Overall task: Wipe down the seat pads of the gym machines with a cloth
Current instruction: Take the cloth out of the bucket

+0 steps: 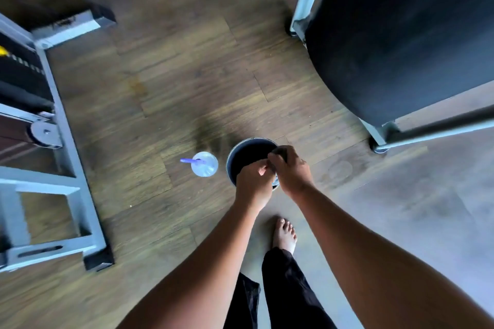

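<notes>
Both hands were bunched over the dark bucket (232,158) on the wood floor. The right hand (291,171) gripped a dark cloth (280,152). The left hand (251,181) had curled fingers, couldn't tell if gripping. The black seat pad (401,35) sat far right.

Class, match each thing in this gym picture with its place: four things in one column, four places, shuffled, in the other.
Things
1 black seat pad
2 clear bottle
3 bare foot
4 grey machine frame

Places
a bottom centre, on the grey floor
b upper right
c along the left edge
d just left of the bucket

Pairs: 1-b, 2-d, 3-a, 4-c
</notes>
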`<state>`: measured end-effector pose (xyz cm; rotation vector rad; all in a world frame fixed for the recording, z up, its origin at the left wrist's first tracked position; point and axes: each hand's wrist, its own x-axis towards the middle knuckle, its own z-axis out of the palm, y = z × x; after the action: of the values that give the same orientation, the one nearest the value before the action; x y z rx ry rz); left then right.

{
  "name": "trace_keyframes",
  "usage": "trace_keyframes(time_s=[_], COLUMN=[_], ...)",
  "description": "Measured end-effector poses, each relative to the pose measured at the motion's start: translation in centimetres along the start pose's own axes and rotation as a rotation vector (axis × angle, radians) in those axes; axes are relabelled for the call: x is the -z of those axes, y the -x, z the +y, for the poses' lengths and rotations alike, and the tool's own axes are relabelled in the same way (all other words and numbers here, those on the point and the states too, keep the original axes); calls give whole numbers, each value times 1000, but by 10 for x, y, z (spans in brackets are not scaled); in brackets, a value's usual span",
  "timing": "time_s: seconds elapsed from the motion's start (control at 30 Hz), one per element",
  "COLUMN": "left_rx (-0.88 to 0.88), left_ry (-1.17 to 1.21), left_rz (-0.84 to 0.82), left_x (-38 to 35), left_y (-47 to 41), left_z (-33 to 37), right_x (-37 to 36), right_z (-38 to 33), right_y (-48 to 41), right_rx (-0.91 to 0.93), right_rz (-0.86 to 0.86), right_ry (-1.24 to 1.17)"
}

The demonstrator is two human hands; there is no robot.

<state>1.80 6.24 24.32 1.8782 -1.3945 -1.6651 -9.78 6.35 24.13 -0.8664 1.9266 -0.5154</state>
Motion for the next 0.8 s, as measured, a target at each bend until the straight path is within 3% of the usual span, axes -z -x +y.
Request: trace_keyframes(time_s=[0.13,0.27,0.33,0.57,0.8], left_rx=[14,-151,-185,-248,-111], left_ry=[112,104,33,-379,-455], left_rz=[-93,-349,-359,-4,262], left_x=[34,64,82,167,234], left_y=[77,136,158,203,268], left_z=[35,55,67,101,89], right_x=[12,44,60,89,64], right_z=[-42,-80,-96,-166,-228], right_y=[65,111,131,178,221], right_rx=[27,123,166,390,732], right_rz=[28,106,120,73,-72], right_ry=[47,136,184,325,476])
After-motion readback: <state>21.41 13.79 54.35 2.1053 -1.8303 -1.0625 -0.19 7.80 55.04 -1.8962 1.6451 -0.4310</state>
